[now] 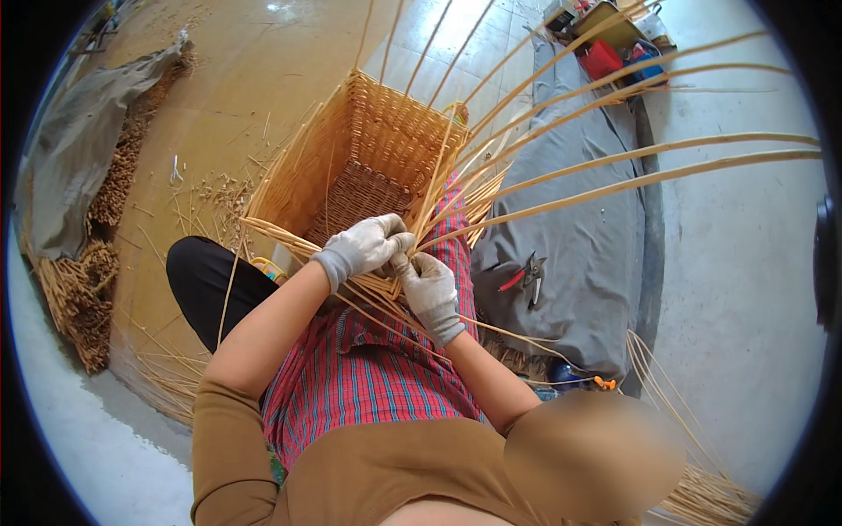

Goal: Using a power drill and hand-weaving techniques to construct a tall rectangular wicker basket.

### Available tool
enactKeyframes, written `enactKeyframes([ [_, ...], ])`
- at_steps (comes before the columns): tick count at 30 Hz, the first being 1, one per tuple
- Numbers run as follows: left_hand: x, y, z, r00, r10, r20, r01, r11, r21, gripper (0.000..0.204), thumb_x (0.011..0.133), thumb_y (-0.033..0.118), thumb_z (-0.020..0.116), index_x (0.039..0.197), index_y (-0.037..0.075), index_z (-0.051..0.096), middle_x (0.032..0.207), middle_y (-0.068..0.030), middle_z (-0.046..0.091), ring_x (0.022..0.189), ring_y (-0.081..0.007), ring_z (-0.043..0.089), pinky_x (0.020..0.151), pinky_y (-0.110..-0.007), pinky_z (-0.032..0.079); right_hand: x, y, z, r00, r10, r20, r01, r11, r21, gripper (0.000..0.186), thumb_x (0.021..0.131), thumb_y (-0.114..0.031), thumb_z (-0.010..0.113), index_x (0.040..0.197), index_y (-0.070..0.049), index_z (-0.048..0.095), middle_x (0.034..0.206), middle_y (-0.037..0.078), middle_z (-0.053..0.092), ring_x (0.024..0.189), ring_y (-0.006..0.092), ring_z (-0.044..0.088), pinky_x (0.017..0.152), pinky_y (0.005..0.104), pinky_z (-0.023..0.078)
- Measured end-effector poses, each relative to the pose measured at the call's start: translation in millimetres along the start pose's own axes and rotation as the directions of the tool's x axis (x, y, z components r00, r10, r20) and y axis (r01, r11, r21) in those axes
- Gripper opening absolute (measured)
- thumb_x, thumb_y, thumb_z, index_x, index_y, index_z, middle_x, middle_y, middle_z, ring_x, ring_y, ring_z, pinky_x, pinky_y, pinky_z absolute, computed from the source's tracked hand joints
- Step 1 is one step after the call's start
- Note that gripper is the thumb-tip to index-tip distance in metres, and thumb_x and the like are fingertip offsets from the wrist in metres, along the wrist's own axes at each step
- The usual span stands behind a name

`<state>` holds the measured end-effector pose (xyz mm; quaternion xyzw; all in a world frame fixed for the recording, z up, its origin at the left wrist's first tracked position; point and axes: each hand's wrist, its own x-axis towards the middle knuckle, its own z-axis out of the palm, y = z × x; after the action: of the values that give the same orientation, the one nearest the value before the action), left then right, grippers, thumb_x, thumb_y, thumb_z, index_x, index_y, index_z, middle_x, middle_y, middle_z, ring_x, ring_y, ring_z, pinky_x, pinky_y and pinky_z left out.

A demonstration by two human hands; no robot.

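A rectangular wicker basket (298,171) rests tilted against my lap, its mouth toward me and its darker woven bottom (367,195) showing inside. Long willow rods (614,180) fan out from its right and far rim. My left hand (364,245), in a white-and-grey work glove, is closed at the basket's near right corner. Right beside it, my gloved right hand (427,287) pinches at the same rim corner. The fingertips of both hands meet around the rods there. Exactly which rod each hand grips is partly hidden by the fingers.
Pruning shears (526,279) with red and white handles lie on a grey cloth (574,263) at the right. Bundles of rods (83,289) under a grey cover stand at the far left. Offcuts (224,197) litter the floor. A red container (601,60) sits far right.
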<state>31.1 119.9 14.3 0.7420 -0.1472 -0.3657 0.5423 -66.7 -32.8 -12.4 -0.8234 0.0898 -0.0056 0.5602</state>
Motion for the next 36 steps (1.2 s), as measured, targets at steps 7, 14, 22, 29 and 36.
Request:
enactKeyframes([
  [7, 1.6, -4.3, 8.9, 0.997, 0.055, -0.045, -0.05, 0.994, 0.1, 0.031, 0.097, 0.033, 0.06, 0.105, 0.004, 0.058, 0.086, -0.0153, 0.069, 0.08, -0.0304, 0.068, 0.073, -0.043, 0.053, 11.3, -14.2, -16.7, 0.992, 0.05, 0.12, -0.031, 0.988, -0.154, 0.036, 0.091, -0.035, 0.073, 0.088, 0.001, 0.068, 0.069, 0.011, 0.063, 0.062, 0.014, 0.056, 0.06, 0.0327, 0.047],
  [14, -16.1, 0.9, 32.3, 0.861, 0.399, -0.315, -0.222, 0.852, 0.474, 0.019, 0.097, 0.024, 0.057, 0.104, 0.007, 0.052, 0.076, -0.0214, 0.065, 0.073, -0.0426, 0.065, 0.064, -0.052, 0.051, 66.6, -58.3, -80.4, 0.969, -0.159, 0.187, 0.233, 0.835, -0.498, 0.027, 0.098, -0.029, 0.058, 0.108, -0.006, 0.068, 0.093, 0.016, 0.069, 0.089, 0.0296, 0.068, 0.08, 0.0367, 0.053],
  [22, -17.8, 1.5, 26.6, 0.897, 0.388, -0.214, -0.283, 0.874, 0.396, 0.018, 0.099, 0.022, 0.057, 0.108, 0.01, 0.049, 0.08, -0.0187, 0.065, 0.076, -0.0423, 0.065, 0.061, -0.047, 0.049, 117.2, -52.7, -99.1, 0.746, -0.656, -0.114, 0.647, 0.674, 0.357, 0.038, 0.084, 0.005, 0.072, 0.118, -0.007, 0.061, 0.097, 0.011, 0.071, 0.09, 0.0198, 0.068, 0.077, 0.0302, 0.057],
  [29, 0.4, -2.7, 18.6, 0.943, 0.324, -0.075, -0.3, 0.926, 0.231, 0.049, 0.099, 0.014, 0.055, 0.146, 0.023, 0.047, 0.125, -0.0158, 0.065, 0.111, -0.0286, 0.067, 0.096, -0.034, 0.052, 178.5, 38.7, -96.9, 0.946, -0.307, -0.104, 0.31, 0.951, 0.017, 0.012, 0.09, -0.017, 0.069, 0.092, -0.008, 0.061, 0.095, 0.014, 0.07, 0.091, 0.0236, 0.069, 0.083, 0.0371, 0.053],
  [36, -0.4, 8.5, 9.4, 0.983, 0.182, -0.013, -0.174, 0.956, 0.234, 0.046, 0.102, 0.029, 0.051, 0.148, 0.024, 0.045, 0.129, -0.0144, 0.064, 0.119, -0.0271, 0.062, 0.098, -0.036, 0.049, 121.0, -10.8, -112.9, 0.833, -0.536, 0.135, 0.478, 0.575, -0.664, 0.033, 0.087, -0.033, 0.068, 0.107, -0.007, 0.069, 0.099, 0.015, 0.07, 0.097, 0.0342, 0.065, 0.094, 0.0461, 0.045],
])
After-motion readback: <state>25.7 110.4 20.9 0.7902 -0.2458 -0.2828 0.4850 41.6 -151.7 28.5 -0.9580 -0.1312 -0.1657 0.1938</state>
